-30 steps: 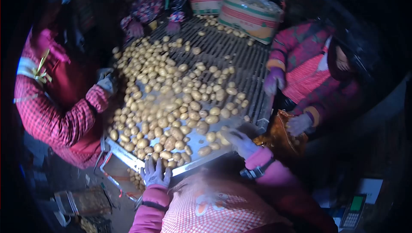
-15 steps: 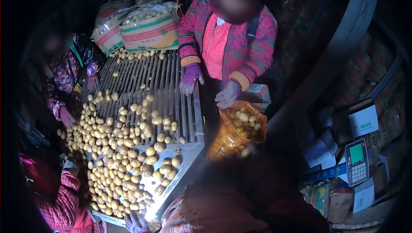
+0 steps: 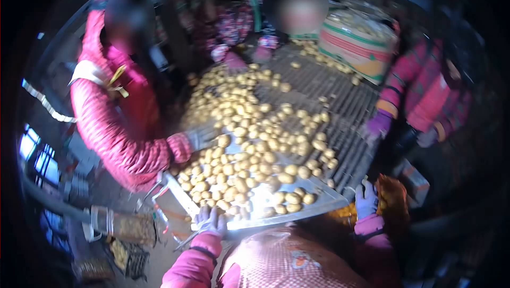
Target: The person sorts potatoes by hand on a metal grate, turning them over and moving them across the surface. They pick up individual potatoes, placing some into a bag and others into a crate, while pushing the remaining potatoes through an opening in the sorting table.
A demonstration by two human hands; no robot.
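Observation:
Pale yellow potatoes (image 3: 249, 134) cover a slatted sorting table (image 3: 340, 102) that ends in a shiny metal lip (image 3: 297, 211) right in front of me. My left hand (image 3: 211, 220), in a grey glove, rests with fingers spread on the lip's near left edge, beside the nearest potatoes. My right hand (image 3: 365, 199), in a pale glove, is off the table's right corner, fingers pointing up, against the rim of an orange mesh bag (image 3: 394, 203). Blur hides whether it grips the bag.
A person in a red checked jacket (image 3: 114, 129) reaches into the potatoes from the left. Another person's purple-gloved hand (image 3: 378, 124) is at the right edge. More people stand at the far end by a filled sack (image 3: 357, 46). Crates (image 3: 125, 235) sit low left.
The view swung right toward the bag and scales, then back onto the table. My right hand left the potatoes at the lip and now is at the orange bag; my left hand stayed at the edge.

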